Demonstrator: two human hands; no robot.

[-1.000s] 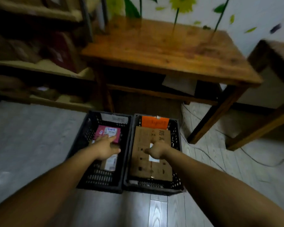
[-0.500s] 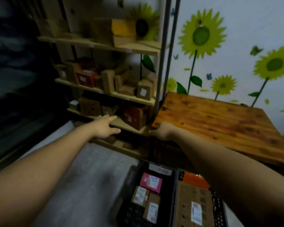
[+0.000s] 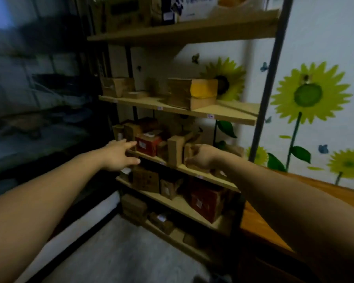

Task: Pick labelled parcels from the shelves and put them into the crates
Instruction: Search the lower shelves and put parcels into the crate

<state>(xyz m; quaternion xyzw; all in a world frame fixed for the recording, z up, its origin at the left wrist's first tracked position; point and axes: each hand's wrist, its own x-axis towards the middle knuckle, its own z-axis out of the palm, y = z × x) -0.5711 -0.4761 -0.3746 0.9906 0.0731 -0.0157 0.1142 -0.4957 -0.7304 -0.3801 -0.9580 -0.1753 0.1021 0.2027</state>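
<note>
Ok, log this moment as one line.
phase: pick, at shelf | left hand: open, near red box | right hand: curled at brown parcel, grip unclear | crates: out of view

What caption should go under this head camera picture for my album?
Left hand reaches open toward a red parcel; right hand is at cardboard parcels on the same shelf.
</note>
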